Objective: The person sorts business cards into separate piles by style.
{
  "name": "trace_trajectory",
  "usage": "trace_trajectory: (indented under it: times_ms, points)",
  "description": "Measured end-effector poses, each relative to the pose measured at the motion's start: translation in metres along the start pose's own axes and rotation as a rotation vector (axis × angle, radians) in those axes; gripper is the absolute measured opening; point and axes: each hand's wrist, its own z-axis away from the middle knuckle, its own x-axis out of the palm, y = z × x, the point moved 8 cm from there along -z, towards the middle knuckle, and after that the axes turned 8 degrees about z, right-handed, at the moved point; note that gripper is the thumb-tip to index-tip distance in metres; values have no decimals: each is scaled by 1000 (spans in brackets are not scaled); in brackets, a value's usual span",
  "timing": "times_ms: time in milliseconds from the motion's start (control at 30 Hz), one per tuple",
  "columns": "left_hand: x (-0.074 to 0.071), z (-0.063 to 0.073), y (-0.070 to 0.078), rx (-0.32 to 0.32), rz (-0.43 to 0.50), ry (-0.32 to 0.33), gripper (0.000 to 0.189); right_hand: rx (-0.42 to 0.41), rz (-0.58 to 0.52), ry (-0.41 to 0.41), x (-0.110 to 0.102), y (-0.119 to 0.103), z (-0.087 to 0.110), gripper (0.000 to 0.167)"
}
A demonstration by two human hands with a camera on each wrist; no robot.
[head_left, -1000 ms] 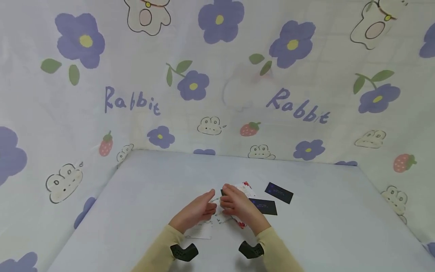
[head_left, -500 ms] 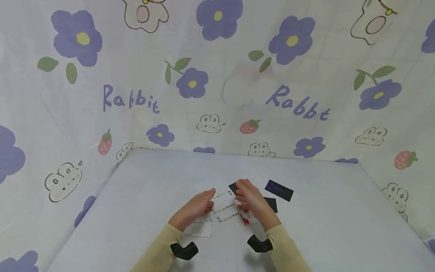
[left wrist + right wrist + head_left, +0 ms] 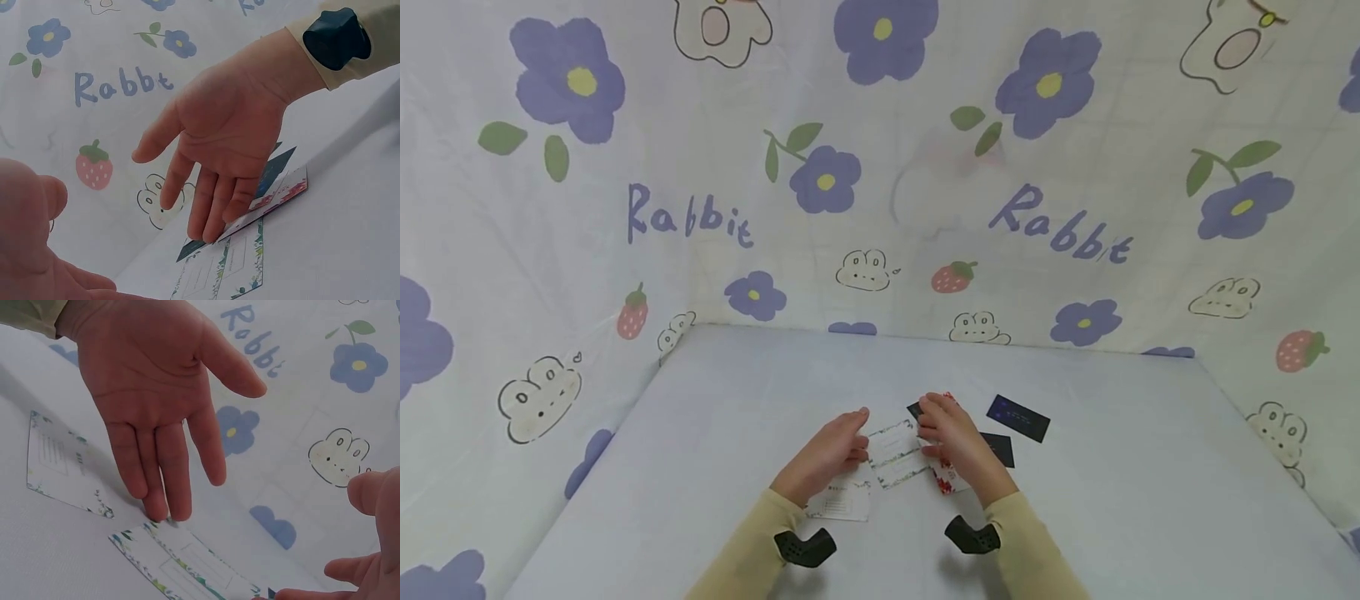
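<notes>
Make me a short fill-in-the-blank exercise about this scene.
The left hand and right hand are both open, gripping ____.
In the head view, a red-flowered card is partly hidden by the ____ hand.
The printed fruit on the backdrop is a ____.
The large printed word reads "____".

Missing words: nothing; right; strawberry; Rabbit.

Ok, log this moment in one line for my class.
left hand: relaxed, near leaf-bordered cards | right hand: relaxed, near red-flowered card | grip: none seen | black cards: on tabletop
</notes>
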Motion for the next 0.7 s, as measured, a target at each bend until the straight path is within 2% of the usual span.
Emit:
trace_trajectory:
  times_ms: [167,300,400,567,700]
  points:
    - [-10,-3,0,15,46,62,68,30,-78,-19,2,4,-4,67]
    - [-20,-6,1,18,53,129,69,88,-162,-37,4,10,-7,69]
    - [-26,-7,1,8,36,167,69,97,-185,-52,5,10,-6,70]
    - [-25,-8,-2,-24,33,160,70,83,-207,-68,7,7,-2,73]
    - [-27,-8,-4,-37,88,161,71,110,-262,-64,8,9,-1,70]
